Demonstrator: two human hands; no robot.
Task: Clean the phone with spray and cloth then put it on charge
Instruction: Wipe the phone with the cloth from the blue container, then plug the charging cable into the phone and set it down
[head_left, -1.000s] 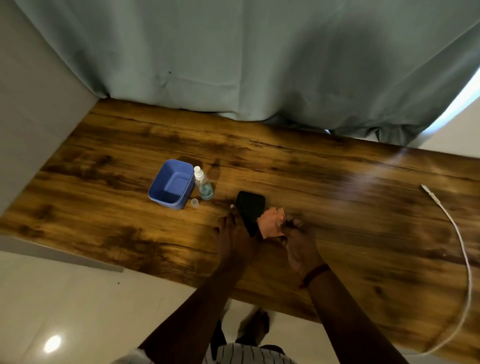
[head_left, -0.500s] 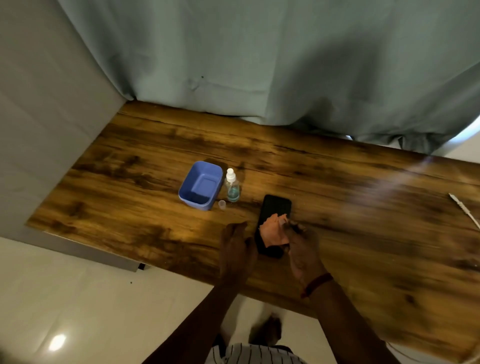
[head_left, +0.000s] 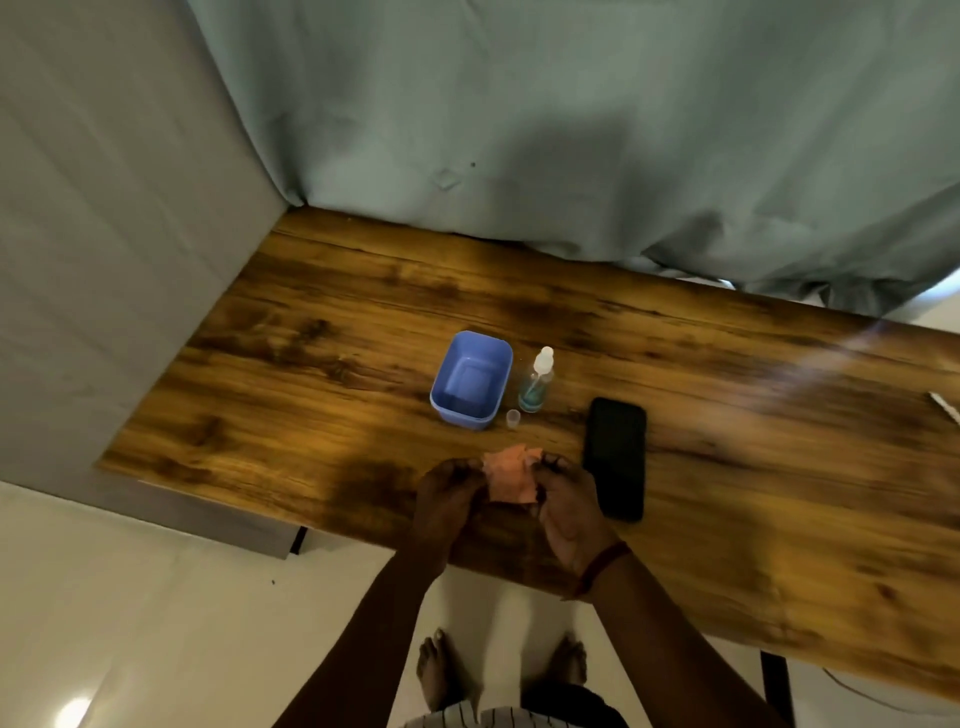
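Both hands together over near edge of wooden table (head_left: 322, 332), clamped on one crumpled orange cloth (head_left: 510, 477): left hand (head_left: 448, 503) gripping its left side, right hand (head_left: 570, 512) its right. Cloth held just above tabletop, off the phone.

Phone (head_left: 615, 457) flat on table, screen dark, just right of right hand, not touched. Spray bottle (head_left: 536, 382) upright beyond hands, nozzle bare, small clear cap (head_left: 513, 419) standing just near of it. Blue tub (head_left: 470, 380) just left of bottle, nothing seen inside. White cable end (head_left: 944, 407) far right, well apart from phone; plug type too small to tell.

Step judged: cloth handling within the wiping stage, probably refolding or bunching. Whether wiping was finished could not be told.

Next move judged to call for either cloth back onto phone face, or cloth set down, phone lifted and carried right to cable end.

No brand, label or writing legible on bottle, phone or tub.
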